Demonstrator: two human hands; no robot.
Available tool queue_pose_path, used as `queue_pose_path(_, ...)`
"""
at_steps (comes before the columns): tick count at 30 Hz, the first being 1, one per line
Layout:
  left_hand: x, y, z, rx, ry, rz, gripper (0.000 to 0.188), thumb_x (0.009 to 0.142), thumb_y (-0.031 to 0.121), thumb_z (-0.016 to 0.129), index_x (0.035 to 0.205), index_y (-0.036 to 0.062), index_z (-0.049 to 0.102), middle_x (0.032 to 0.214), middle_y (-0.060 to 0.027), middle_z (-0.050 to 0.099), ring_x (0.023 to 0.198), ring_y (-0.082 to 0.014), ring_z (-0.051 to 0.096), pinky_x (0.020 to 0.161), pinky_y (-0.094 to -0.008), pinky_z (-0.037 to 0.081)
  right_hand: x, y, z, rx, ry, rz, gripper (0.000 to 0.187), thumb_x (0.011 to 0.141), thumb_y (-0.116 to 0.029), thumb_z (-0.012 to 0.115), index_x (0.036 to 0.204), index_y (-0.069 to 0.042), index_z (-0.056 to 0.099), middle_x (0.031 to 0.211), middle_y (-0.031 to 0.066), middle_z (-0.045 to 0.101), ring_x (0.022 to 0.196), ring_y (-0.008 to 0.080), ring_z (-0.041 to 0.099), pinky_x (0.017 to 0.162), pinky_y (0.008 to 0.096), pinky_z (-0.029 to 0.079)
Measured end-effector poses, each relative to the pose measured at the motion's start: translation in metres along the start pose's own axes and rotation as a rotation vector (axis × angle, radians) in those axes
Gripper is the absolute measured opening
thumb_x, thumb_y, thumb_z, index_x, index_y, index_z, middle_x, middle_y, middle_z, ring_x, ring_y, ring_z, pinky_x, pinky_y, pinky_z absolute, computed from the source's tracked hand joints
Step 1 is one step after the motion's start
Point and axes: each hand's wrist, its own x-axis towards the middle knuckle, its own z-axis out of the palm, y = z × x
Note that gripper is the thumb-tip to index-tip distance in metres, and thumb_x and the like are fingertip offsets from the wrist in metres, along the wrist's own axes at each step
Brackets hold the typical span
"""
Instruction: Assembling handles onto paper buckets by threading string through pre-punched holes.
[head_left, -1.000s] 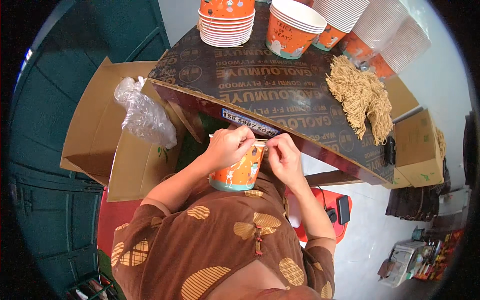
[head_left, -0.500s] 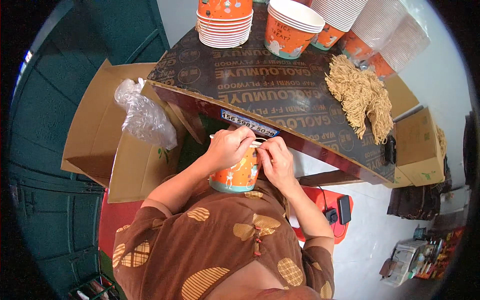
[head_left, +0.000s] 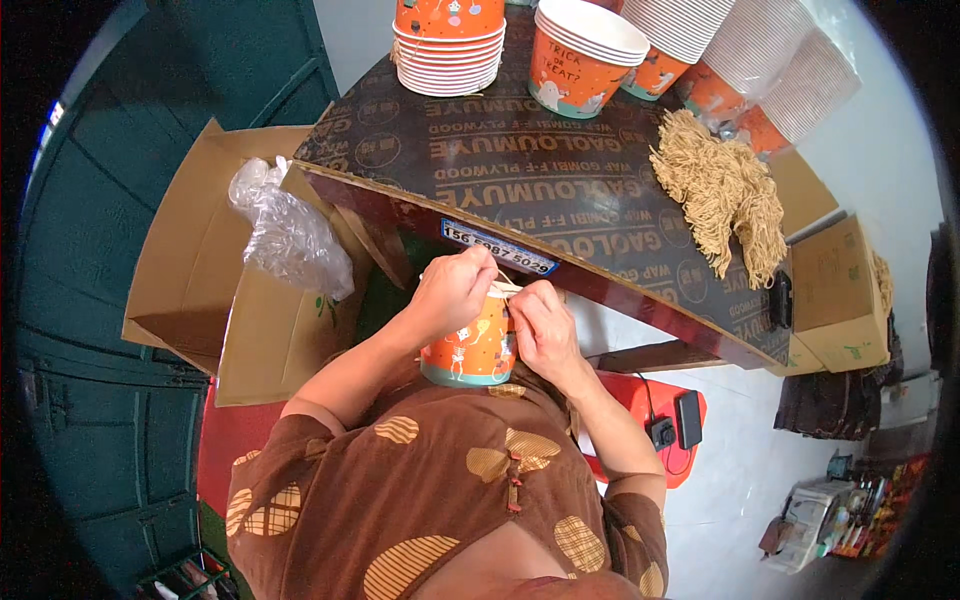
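Note:
An orange paper bucket (head_left: 470,355) with a teal base and skeleton drawings stands upright against my lap, below the table edge. My left hand (head_left: 455,290) is closed in a pinch above its rim. My right hand (head_left: 545,325) pinches at the rim's right side, its fingers against the bucket wall. Between the two hands a thin pale cord (head_left: 505,288) shows at the rim; my fingers cover its ends. Most of the bucket's opening is hidden behind my hands.
On the dark plywood table (head_left: 560,180) are a nested bucket stack (head_left: 450,60), more orange buckets (head_left: 580,70) and a heap of beige cords (head_left: 720,190). An open carton (head_left: 270,330) with a clear plastic bag (head_left: 295,235) stands left. A red stool (head_left: 635,400) holds a phone (head_left: 688,420).
My left hand has risen slightly and drawn away from the rim. My right hand has shifted a little down and left along the bucket's side.

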Motion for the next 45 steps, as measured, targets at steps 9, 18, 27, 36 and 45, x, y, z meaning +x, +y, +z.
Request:
queue_pose_path(9,0.007,0.001,-0.008,-0.083,-0.088,-0.076,0.010,0.083,0.009,0.061,0.084,-0.0006,0.062,0.071,-0.0189,0.063,0.066,-0.0338,0.065,0.060,-0.0387,0.050,-0.002,-0.001,0.001,0.059,0.039,0.066,0.011,0.083,0.006,0.063,0.092,0.001,0.060,0.084,0.0140,0.057,0.070,0.0270,0.059,0.060,0.0345,0.049)
queue_pose_path(18,0.006,0.000,-0.008,-0.078,-0.137,-0.016,0.009,0.082,0.010,0.061,0.085,0.0020,0.062,0.069,-0.0160,0.063,0.063,-0.0329,0.063,0.058,-0.0390,0.049,-0.002,0.002,0.008,0.148,0.104,0.169,0.009,0.085,0.002,0.065,0.093,-0.003,0.063,0.076,0.0112,0.060,0.061,0.0257,0.060,0.056,0.0334,0.049)
queue_pose_path(27,0.007,0.012,-0.016,-0.065,-0.213,0.089,0.007,0.082,0.009,0.062,0.086,0.0032,0.064,0.070,-0.0153,0.064,0.063,-0.0325,0.063,0.057,-0.0403,0.048,0.003,0.002,0.009,0.338,0.126,0.422,0.003,0.092,-0.002,0.063,0.094,-0.001,0.061,0.069,-0.0020,0.060,0.060,0.0021,0.054,0.051,0.0216,0.043)
queue_pose_path(36,0.006,0.009,-0.014,-0.111,-0.220,0.095,0.007,0.082,0.006,0.063,0.086,0.0001,0.064,0.073,-0.0169,0.066,0.066,-0.0315,0.066,0.059,-0.0390,0.050,0.008,-0.003,0.009,0.342,0.164,0.451,0.008,0.090,-0.004,0.066,0.089,-0.003,0.058,0.060,-0.0044,0.050,0.053,0.0014,0.042,0.048,0.0208,0.036)
queue_pose_path(45,0.006,0.007,-0.014,-0.135,-0.205,0.082,0.008,0.082,0.006,0.063,0.086,-0.0008,0.065,0.075,-0.0180,0.066,0.068,-0.0315,0.067,0.060,-0.0381,0.051,0.006,-0.006,0.008,0.224,0.120,0.364,0.002,0.090,-0.002,0.064,0.092,-0.001,0.064,0.061,-0.0019,0.056,0.055,0.0025,0.048,0.050,0.0217,0.039)
